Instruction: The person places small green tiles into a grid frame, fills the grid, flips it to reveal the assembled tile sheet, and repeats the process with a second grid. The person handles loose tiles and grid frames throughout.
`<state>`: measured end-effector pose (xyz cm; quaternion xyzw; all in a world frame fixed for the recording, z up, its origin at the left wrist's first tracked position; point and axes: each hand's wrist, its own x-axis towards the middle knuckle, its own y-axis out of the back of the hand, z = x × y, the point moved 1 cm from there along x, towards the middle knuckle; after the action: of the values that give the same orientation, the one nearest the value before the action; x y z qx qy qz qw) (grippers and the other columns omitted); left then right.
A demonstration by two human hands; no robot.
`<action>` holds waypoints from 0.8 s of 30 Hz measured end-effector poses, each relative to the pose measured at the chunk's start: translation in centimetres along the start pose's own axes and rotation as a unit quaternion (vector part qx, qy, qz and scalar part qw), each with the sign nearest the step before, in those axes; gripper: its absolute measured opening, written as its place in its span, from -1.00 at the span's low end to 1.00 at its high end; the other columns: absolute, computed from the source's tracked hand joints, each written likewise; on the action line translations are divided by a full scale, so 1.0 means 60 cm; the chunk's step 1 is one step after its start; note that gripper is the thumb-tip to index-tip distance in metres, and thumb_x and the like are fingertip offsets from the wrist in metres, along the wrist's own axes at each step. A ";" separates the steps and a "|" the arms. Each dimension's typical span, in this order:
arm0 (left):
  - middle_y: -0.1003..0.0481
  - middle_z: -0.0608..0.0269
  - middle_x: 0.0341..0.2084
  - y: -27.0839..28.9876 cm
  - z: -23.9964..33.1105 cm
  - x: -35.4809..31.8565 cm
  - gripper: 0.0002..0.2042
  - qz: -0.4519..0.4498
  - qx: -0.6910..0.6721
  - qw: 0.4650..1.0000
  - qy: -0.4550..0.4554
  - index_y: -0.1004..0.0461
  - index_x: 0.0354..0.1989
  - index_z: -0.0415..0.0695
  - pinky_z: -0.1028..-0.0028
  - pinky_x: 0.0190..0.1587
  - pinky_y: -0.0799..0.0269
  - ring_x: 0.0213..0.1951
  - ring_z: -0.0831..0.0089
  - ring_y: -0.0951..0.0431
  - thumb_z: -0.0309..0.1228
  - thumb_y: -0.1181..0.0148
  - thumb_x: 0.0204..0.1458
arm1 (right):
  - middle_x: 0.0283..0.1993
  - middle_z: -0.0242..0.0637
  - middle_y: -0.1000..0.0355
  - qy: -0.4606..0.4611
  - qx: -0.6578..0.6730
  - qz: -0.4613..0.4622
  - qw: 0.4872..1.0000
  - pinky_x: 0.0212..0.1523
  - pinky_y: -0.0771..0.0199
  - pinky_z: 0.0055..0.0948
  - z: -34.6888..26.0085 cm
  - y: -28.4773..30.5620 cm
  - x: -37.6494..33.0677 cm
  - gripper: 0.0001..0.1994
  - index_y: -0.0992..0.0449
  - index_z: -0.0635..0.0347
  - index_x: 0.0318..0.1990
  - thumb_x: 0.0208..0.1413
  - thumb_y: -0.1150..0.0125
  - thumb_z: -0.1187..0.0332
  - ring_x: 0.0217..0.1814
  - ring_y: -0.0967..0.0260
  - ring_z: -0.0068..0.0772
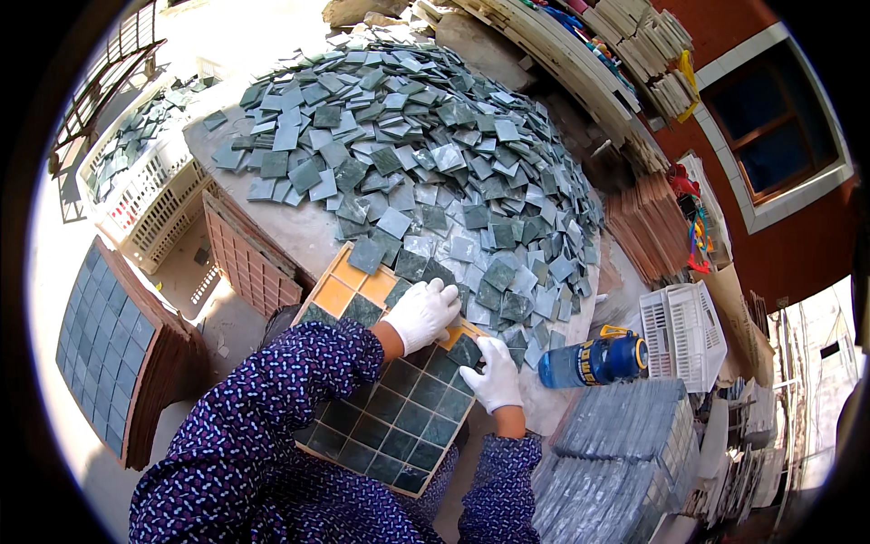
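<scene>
A shallow yellow-orange grid tray (333, 296) lies tilted in front of me, most of its cells filled with square dark-green stone tiles (384, 405). Several cells toward its far edge show bare yellow. My left hand (423, 315), in a white glove, rests over the tray's far part with its fingers curled; what is under them is hidden. At the tray's right edge, my gloved right hand (494, 374) has thumb and forefinger around a dark-green tile (466, 355). A loose tile (366, 256) lies at the tray's far corner.
Beyond the tray spreads a large heap of loose green tiles (390, 154). A blue water bottle (594, 360) lies right of my right hand, above wrapped tile stacks (616, 444). Filled tile trays (104, 344) stand stacked at left, near white plastic crates (154, 204). A white basket (684, 335) stands right.
</scene>
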<state>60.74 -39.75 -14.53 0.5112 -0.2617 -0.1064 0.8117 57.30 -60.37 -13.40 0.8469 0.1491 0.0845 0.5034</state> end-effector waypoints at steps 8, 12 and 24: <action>-0.51 0.04 -0.30 0.034 -0.084 0.021 -0.72 -0.003 -0.234 0.969 0.079 -0.47 -0.12 -0.22 0.31 -0.19 -0.47 -0.22 0.12 -0.53 -0.45 -0.19 -0.05 | 0.08 -0.09 -0.33 0.000 0.041 0.063 0.997 0.14 -0.32 -0.24 0.000 -0.015 0.020 -0.45 -0.39 0.16 0.07 -0.18 -0.36 0.34 0.14 -0.29 -0.02; -0.56 0.10 -0.38 0.046 -0.097 0.003 -0.64 -0.017 -0.417 0.895 0.158 -0.46 0.04 -0.16 0.41 -0.15 -0.43 -0.27 0.28 -0.55 -0.47 -0.16 0.02 | 0.13 -0.11 -0.28 0.022 -0.029 0.052 0.998 0.15 -0.31 -0.23 -0.004 -0.020 0.033 -0.40 -0.41 0.15 0.07 -0.22 -0.43 0.30 0.16 -0.28 0.00; -0.49 -0.04 -0.27 0.020 -0.064 0.002 -0.70 -0.041 -0.275 0.960 0.025 -0.50 -0.07 -0.15 0.24 -0.08 -0.41 -0.19 0.00 -0.51 -0.50 -0.12 -0.04 | 0.10 -0.14 -0.31 0.003 -0.039 0.006 0.999 -0.05 -0.44 -0.23 -0.037 0.012 0.064 -0.42 -0.31 0.06 0.18 -0.06 -0.32 0.32 -0.13 -0.44 -0.14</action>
<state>62.78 -36.31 -14.75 0.2807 -0.1808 -0.1943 0.9224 60.35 -57.57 -11.74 0.8274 0.1419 0.0963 0.5348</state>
